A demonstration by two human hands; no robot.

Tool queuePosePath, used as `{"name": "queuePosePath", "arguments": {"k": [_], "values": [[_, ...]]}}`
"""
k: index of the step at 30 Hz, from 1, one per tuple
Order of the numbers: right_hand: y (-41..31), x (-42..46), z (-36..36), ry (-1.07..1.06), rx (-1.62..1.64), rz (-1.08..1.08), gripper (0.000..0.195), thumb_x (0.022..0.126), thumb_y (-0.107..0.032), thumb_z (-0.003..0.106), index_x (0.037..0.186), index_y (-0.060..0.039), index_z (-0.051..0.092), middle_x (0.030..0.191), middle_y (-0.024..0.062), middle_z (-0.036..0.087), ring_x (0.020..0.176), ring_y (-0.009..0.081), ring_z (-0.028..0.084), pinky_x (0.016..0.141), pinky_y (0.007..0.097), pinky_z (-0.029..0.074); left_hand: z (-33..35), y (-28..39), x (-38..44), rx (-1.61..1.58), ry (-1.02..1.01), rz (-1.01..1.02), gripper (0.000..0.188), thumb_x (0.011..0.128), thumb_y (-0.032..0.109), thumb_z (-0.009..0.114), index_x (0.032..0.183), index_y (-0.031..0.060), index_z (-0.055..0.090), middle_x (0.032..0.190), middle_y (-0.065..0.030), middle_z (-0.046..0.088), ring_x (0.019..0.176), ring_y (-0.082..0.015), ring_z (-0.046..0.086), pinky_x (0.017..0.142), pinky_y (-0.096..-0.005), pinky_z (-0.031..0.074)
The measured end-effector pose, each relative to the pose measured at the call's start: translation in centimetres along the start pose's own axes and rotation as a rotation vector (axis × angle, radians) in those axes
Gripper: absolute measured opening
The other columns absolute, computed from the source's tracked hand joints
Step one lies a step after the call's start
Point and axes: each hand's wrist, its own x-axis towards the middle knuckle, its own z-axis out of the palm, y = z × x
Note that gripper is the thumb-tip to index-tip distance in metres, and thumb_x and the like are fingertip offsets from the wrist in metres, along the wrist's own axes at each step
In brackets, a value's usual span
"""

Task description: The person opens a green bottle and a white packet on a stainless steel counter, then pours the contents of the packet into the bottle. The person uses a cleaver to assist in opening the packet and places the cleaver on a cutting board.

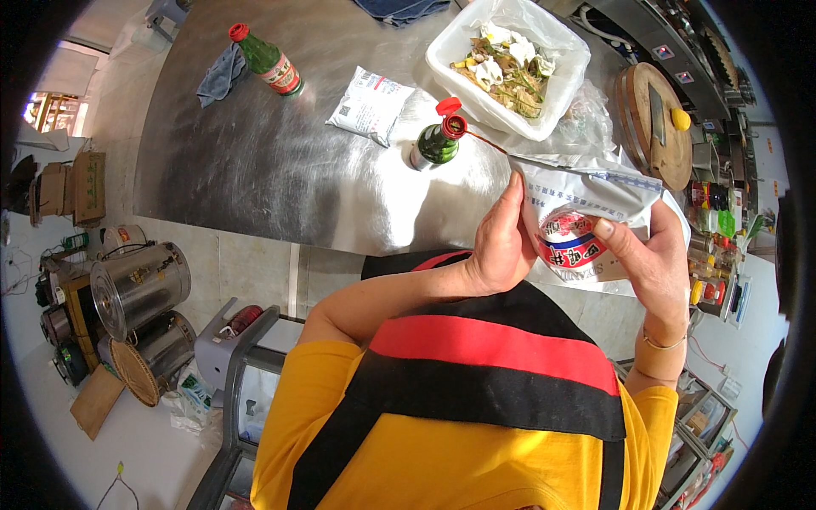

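My right hand (663, 261) grips a printed white plastic pouch (574, 255), thumb across its front. Against the pouch's left edge is my left hand (503, 245), its thumb near the upper corner; its other fingers are partly hidden. From that corner a thin dark stream of liquid (488, 141) runs to the mouth of a green glass bottle (438, 145), whose red flip cap stands open. The bottle is upright on the steel table (287, 172). A sealed white pouch (371, 106) lies beyond it, and another green bottle (271, 65) with a red cap stands farther left.
A lined white bin (446, 70) holds food scraps and crumpled paper. Beside it lies clear plastic (583, 121). A cleaver (656, 118) and a yellow object (681, 120) rest on a round wooden chopping block (637, 95). Blue cloths (221, 75) lie on the table's far part.
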Motion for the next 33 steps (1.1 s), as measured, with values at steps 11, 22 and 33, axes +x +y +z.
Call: {"name": "queuePosePath", "arguments": {"k": [11, 22, 33], "values": [[-0.6, 0.8, -0.1, -0.037, -0.09, 0.003, 0.04, 0.085, -0.017, 0.072, 0.117, 0.003, 0.058, 0.105, 0.007, 0.067, 0.094, 0.0098, 0.058, 0.084, 0.0268, 0.048, 0.3, 0.4, 0.2, -0.024, 0.02, -0.004, 0.06, 0.102, 0.048, 0.019, 0.136, 0.0044, 0.041, 0.129, -0.0117, 0.055, 0.117, -0.0249, 0.054, 0.103, -0.0409, 0.041], [-1.2, 1.3, 0.1, -0.054, -0.131, -0.014, 0.039, 0.086, -0.018, 0.072, 0.116, 0.0023, 0.059, 0.103, 0.0055, 0.067, 0.092, 0.009, 0.059, 0.082, 0.0262, 0.048, 0.2, 0.8, 0.3, -0.1, -0.04, 0.006, 0.054, 0.103, 0.044, 0.025, 0.137, 0.0047, 0.04, 0.13, -0.0092, 0.053, 0.118, -0.021, 0.053, 0.103, -0.0372, 0.041], [-1.6, 2.1, 0.5, -0.053, -0.147, -0.02, 0.039, 0.084, -0.02, 0.074, 0.113, 0.0025, 0.06, 0.1, 0.006, 0.067, 0.089, 0.0083, 0.06, 0.079, 0.0253, 0.05, 0.3, 1.1, 0.6, -0.125, -0.023, -0.003, 0.053, 0.103, 0.043, 0.025, 0.136, 0.0051, 0.041, 0.131, -0.0088, 0.053, 0.118, -0.0207, 0.053, 0.103, -0.037, 0.041]]}}
